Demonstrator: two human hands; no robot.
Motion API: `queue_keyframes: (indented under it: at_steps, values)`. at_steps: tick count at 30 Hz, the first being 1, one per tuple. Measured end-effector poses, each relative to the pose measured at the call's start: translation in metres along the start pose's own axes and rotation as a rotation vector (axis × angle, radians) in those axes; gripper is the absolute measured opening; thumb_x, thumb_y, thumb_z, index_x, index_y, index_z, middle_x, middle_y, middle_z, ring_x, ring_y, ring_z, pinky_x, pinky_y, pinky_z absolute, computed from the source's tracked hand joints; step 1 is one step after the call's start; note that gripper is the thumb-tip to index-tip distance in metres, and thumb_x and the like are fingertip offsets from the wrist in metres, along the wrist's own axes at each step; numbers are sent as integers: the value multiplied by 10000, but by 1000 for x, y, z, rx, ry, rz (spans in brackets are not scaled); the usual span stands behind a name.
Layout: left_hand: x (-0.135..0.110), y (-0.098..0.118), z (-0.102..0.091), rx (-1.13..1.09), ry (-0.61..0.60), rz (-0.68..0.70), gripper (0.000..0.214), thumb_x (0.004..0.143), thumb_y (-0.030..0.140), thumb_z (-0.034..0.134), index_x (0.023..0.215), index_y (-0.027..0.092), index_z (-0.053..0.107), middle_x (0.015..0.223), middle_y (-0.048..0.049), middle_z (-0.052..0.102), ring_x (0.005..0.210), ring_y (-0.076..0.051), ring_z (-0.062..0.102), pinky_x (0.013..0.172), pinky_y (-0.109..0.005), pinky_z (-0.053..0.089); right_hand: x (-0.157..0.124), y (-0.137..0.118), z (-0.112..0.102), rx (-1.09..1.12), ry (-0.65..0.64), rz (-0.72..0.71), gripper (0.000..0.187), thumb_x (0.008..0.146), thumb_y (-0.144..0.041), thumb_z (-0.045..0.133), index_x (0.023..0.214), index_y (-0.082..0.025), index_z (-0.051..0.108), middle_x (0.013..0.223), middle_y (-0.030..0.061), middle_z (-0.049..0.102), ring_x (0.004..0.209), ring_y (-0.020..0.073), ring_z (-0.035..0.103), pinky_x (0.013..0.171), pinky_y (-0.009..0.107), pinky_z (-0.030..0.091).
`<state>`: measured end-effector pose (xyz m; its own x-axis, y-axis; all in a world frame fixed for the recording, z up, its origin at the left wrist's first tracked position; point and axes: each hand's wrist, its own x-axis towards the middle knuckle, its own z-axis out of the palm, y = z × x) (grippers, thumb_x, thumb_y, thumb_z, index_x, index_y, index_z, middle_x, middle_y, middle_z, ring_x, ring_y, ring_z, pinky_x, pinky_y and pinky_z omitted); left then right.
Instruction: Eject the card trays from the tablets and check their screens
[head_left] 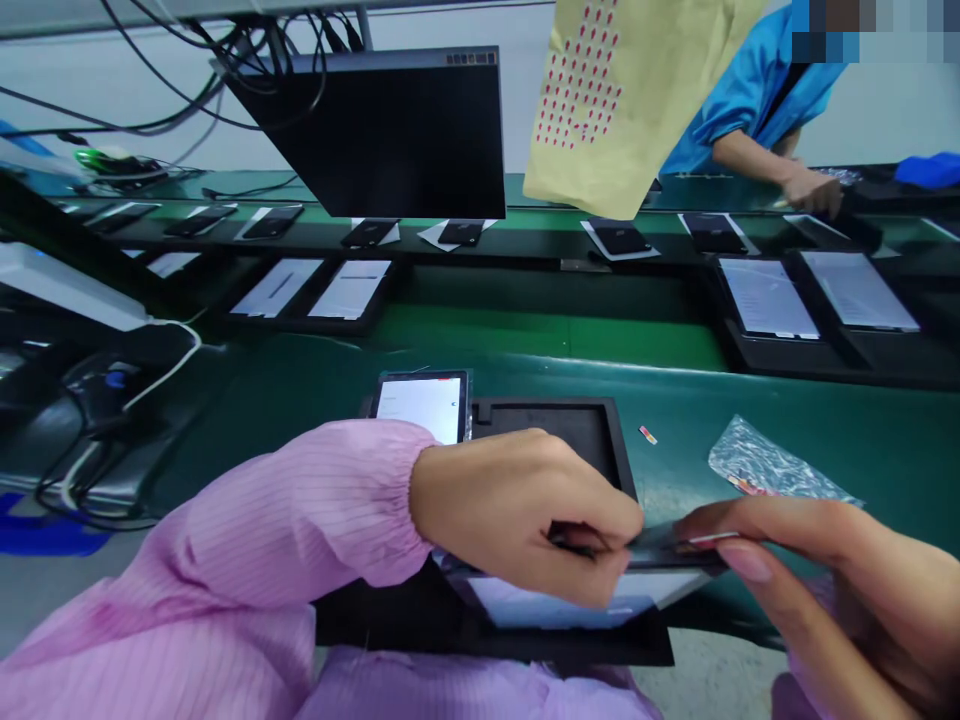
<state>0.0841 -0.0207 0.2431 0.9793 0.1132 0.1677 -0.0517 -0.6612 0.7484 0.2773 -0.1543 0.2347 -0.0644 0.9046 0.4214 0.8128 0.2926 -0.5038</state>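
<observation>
**Both hands at phone edge, above tray**

L hand (525,515) is curled, its thumb and fingertips pinching sthg small and dark at the top edge of the phone (555,605). The phone is held low over the black tray (592,425), screen up. R hand (817,580) clamps the phone's right end btw thumb and fingers. It looks like fine work on that edge; what exactly, I cannot tell. Next move needs a steady R grip & a small, precise L motion. A second phone (420,405) lies lit on the tray, and a plastic bag (772,468) on the green belt (825,420).
</observation>
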Motion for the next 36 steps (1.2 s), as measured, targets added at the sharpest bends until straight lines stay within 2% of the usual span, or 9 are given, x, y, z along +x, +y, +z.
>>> queue_keyframes:
  at_steps: [2, 5, 7, 11, 15, 19, 25, 31, 36]
  values:
    - [-11, 2, 0, -26, 120, -61, 290, 804, 98, 521, 607, 193, 330, 576, 62, 403, 514, -55, 361, 477, -179, 331, 10, -5, 3, -29, -75, -71, 117, 918, -282, 469, 979, -337, 553, 723, -31, 693, 567, 155, 652, 459, 260, 485]
    - [-28, 7, 9, -66, 389, -244, 206, 848, 138, 528, 660, 173, 452, 612, 52, 475, 509, -44, 425, 458, -155, 362, 28, -13, 13, 7, -200, -235, 91, 938, -237, 447, 978, -282, 515, 704, -26, 658, 527, 130, 599, 451, 262, 428]
    - [-36, 12, 17, -111, 539, -345, 200, 849, 151, 528, 656, 164, 476, 609, 48, 475, 485, -41, 437, 425, -148, 359, 38, -16, 20, 25, -259, -326, 86, 939, -203, 446, 972, -256, 505, 682, -30, 627, 508, 116, 562, 446, 263, 383]
    - [-40, 17, 28, -177, 704, -407, 205, 781, 113, 548, 609, 162, 447, 602, 50, 466, 458, -33, 424, 398, -138, 344, 47, -22, 25, 8, -333, -405, 99, 945, -180, 436, 983, -235, 509, 624, -51, 543, 472, 99, 477, 439, 254, 319]
    - [-39, 18, 29, -181, 720, -419, 216, 737, 83, 564, 590, 165, 430, 586, 55, 463, 476, -36, 424, 424, -142, 347, 48, -26, 20, -35, -406, -430, 93, 971, -158, 394, 970, -207, 474, 615, -66, 453, 483, 89, 393, 461, 239, 288]
    - [-40, 18, 30, -179, 714, -402, 240, 723, 81, 581, 590, 171, 403, 582, 56, 476, 493, -39, 429, 444, -149, 346, 48, -29, 19, -82, -492, -470, 140, 936, -95, 384, 882, -221, 410, 632, -61, 394, 496, 109, 315, 468, 265, 241]
    - [-42, 18, 33, -183, 675, -442, 261, 757, 127, 563, 602, 187, 361, 547, 62, 462, 470, -48, 398, 439, -176, 324, 50, -36, 14, -91, -585, -475, 232, 879, -31, 336, 819, -251, 296, 636, -62, 394, 502, 130, 323, 485, 297, 208]
    - [-42, 16, 30, -438, 575, -558, 218, 812, 234, 555, 640, 188, 429, 539, 51, 487, 460, -68, 425, 425, -189, 321, 58, -40, 13, -119, -668, -511, 230, 864, -38, 302, 804, -258, 274, 610, -66, 407, 460, 128, 355, 458, 302, 214]
    - [-41, 14, 30, -557, 592, -586, 242, 820, 260, 567, 636, 184, 429, 516, 63, 464, 455, -59, 409, 423, -176, 311, 61, -42, 15, -121, -678, -528, 233, 855, -29, 290, 798, -254, 312, 589, -58, 416, 431, 123, 344, 448, 300, 199]
